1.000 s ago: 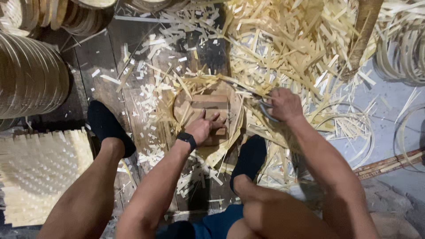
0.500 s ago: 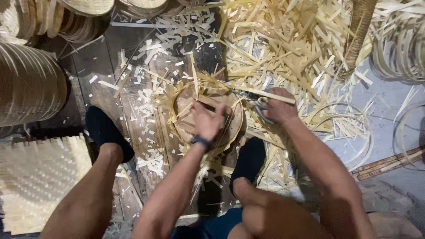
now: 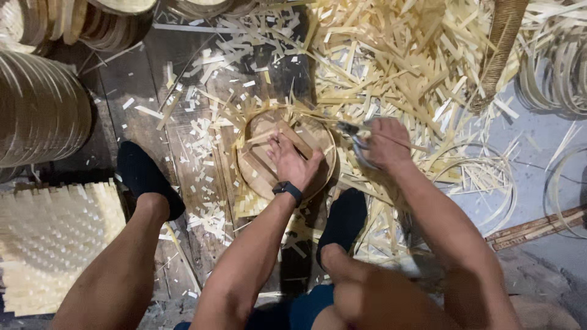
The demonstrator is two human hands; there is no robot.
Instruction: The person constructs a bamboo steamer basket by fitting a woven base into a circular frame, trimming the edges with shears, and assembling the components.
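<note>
A round wooden mould (image 3: 263,165) with woven bamboo strips around its edge lies on the floor between my feet. My left hand (image 3: 292,160), a dark watch on its wrist, presses flat on top of the mould. At the mould's right rim, my right hand (image 3: 386,143) grips metal shears (image 3: 354,135), whose blades point left at the protruding strips.
Cut bamboo strips (image 3: 397,55) are heaped across the floor ahead and to the right. Stacks of round woven trays (image 3: 36,110) stand at the left, a flat woven mat (image 3: 49,244) at lower left, and bamboo hoops (image 3: 556,73) at the right. My feet wear dark socks (image 3: 143,177).
My left hand has shifted on the mould and the mould has turned. My right hand with the shears has moved up along the right rim.
</note>
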